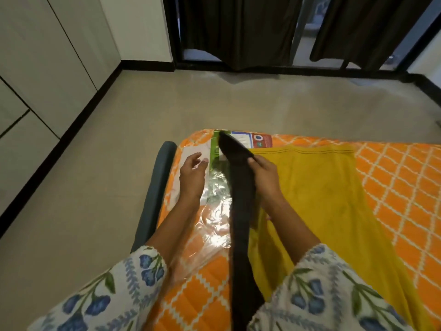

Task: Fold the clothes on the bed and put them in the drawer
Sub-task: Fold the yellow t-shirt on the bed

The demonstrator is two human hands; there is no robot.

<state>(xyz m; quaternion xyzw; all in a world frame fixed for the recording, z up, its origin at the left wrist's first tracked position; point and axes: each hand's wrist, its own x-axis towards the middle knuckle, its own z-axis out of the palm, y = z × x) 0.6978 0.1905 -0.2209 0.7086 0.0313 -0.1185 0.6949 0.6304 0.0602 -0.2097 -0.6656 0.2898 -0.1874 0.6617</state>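
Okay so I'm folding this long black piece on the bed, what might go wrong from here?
Only the right hand pinches the black garment; the left hand is open beside it, so the strip may twist or slip. It lies on shiny plastic wrap near the mattress edge, and could slide toward the floor.

I am in a bedroom at home. In front of me lies a mattress [393, 177] with an orange-and-white lattice cover, still partly wrapped in clear plastic [214, 225] with a printed label [250, 140] at its far end. A yellow cloth [322, 199] is spread across it. Pale floor tiles [119, 163] run to a black skirting board [59, 144]. On my left stand tall, plain white wardrobe doors [43, 68]. Ahead, dark curtains [238, 27] hang over a black-framed sliding glass door [298, 44].
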